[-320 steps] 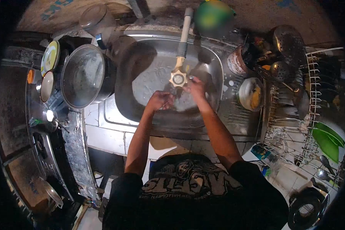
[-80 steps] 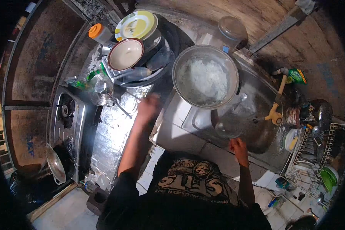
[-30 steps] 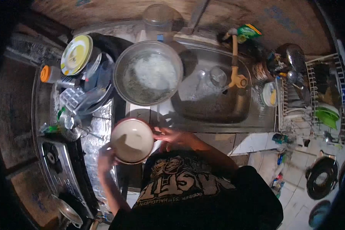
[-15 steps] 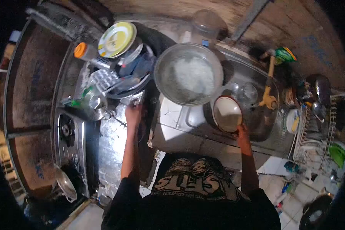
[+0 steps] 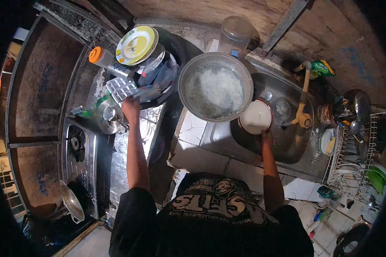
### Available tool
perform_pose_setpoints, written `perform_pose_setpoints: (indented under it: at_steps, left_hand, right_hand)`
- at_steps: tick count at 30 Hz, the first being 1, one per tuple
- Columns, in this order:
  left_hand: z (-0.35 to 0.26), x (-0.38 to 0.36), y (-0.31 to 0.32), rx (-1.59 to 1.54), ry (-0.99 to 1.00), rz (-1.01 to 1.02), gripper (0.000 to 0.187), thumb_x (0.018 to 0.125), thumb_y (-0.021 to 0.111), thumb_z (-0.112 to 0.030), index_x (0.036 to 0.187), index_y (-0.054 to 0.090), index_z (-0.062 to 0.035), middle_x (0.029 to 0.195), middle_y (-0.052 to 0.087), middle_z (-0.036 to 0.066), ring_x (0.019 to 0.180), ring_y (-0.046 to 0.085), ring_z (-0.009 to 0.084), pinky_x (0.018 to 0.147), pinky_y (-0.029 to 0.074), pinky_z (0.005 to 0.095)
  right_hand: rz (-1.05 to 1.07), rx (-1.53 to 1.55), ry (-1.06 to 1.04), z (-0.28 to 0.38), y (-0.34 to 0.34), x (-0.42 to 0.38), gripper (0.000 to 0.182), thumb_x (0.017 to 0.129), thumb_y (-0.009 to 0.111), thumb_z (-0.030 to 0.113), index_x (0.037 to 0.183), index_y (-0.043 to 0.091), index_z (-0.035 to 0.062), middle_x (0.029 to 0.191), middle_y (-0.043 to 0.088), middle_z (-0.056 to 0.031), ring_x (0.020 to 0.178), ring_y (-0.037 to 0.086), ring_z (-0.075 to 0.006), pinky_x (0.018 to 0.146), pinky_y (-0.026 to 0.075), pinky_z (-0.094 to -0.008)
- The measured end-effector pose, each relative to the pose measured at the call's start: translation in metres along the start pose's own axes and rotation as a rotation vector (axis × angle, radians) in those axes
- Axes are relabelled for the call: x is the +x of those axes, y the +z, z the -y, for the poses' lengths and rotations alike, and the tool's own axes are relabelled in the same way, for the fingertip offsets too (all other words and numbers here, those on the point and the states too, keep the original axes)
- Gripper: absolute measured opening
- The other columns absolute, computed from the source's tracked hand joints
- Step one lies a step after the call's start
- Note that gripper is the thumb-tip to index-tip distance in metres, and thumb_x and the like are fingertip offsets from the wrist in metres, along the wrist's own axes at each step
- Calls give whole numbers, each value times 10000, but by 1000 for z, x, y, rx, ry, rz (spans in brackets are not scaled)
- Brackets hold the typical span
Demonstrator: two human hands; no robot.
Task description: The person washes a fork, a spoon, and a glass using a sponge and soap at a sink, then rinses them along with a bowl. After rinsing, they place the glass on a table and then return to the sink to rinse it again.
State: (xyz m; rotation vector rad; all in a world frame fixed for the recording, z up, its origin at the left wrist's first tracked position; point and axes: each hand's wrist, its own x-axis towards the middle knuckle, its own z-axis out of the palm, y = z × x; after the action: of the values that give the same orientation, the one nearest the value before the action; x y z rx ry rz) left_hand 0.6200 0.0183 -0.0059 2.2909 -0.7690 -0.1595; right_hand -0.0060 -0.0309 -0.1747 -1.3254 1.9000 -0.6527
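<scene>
My right hand (image 5: 266, 138) is closed on the near edge of a white bowl (image 5: 256, 117) with a dark red rim, over the left part of the sink (image 5: 302, 143). Just left of that bowl stands a large metal basin (image 5: 188, 100) of cloudy, whitish water. My left hand (image 5: 131, 107) has its fingers curled at the near edge of a dish pile, by a pale compartment tray (image 5: 121, 89). What those fingers hold, if anything, is hidden. Yellow-and-white plates (image 5: 136, 45) and dark plastic containers (image 5: 165, 76) are stacked in that pile.
A yellowish tap (image 5: 302, 118) reaches over the sink, where a clear glass (image 5: 281, 108) and a spoon (image 5: 268, 96) lie. At right is a dish rack (image 5: 351, 158). A gas stove (image 5: 79, 154) and a wok (image 5: 72, 201) are at left; an orange-capped bottle (image 5: 99, 57) stands behind.
My left hand has moved left and away from me to the tray's near end. My right hand has shifted the bowl slightly away from me, closer to the large basin.
</scene>
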Motion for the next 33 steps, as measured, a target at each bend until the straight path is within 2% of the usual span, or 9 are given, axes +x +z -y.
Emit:
perform_pose_setpoints:
  at_steps: [2,5,9,11,15,20,24,28,33]
  left_hand:
    - [0,1,-1,42,53,-3,304,764,681,-233,963,668,-4,817,677,181,815,655,344,713,498,395]
    - [0,3,-12,40,112,-21,282,789,656,-256,965,682,-37,818,679,172,823,664,328,696,500,386]
    - [-69,-40,-83,123,371,-24,180,838,616,-163,967,690,-62,860,670,173,732,657,312,647,492,368]
    - [-102,-70,-121,160,381,158,173,848,611,-141,978,689,-58,878,674,163,723,658,292,644,489,354]
    - [-107,-150,-124,-261,316,627,198,795,613,-5,981,679,-30,909,682,138,782,657,250,699,501,324]
    - [-157,-242,-65,-397,592,1154,207,766,669,6,972,678,-22,881,667,114,879,634,231,738,513,312]
    - [-180,-258,-53,-519,614,944,243,757,660,20,993,671,-34,1040,644,117,890,643,241,740,517,300]
    - [-140,-168,-59,-381,151,482,180,811,514,9,901,669,-7,821,681,124,691,658,166,659,517,295]
    - [-117,-33,-30,-144,374,210,298,767,628,-70,1058,601,-12,965,644,175,812,658,277,707,517,341]
  right_hand:
    - [31,374,202,-26,9,14,653,828,633,382,1311,436,-10,1205,546,-201,1113,517,-327,927,413,-418]
    - [47,497,360,78,-22,-43,621,813,666,348,1288,467,2,1149,579,-176,1029,572,-257,848,466,-366]
    - [-96,169,377,95,-36,-57,522,817,681,302,1223,533,10,1113,600,-140,970,595,-198,789,484,-314]
    - [240,-14,-33,92,-44,-62,524,814,701,308,1230,532,38,1230,550,-133,1030,572,-224,861,456,-369]
    - [853,266,-310,205,-49,-128,606,787,734,266,1287,475,42,1297,507,-131,1104,547,-224,904,450,-355]
    - [950,160,-492,268,-48,-169,972,711,799,326,1451,213,95,1364,432,-144,1252,426,-256,1003,359,-405]
    - [804,142,-462,235,-75,-143,1005,631,851,270,1431,266,103,1319,459,-136,1208,458,-271,998,376,-401]
    - [316,78,-506,191,-124,-102,966,610,847,163,1405,303,84,1280,479,-119,1158,482,-257,974,419,-389]
    - [162,-71,-195,132,-128,-56,955,656,816,145,1421,251,61,1330,437,-169,1164,493,-270,919,453,-382]
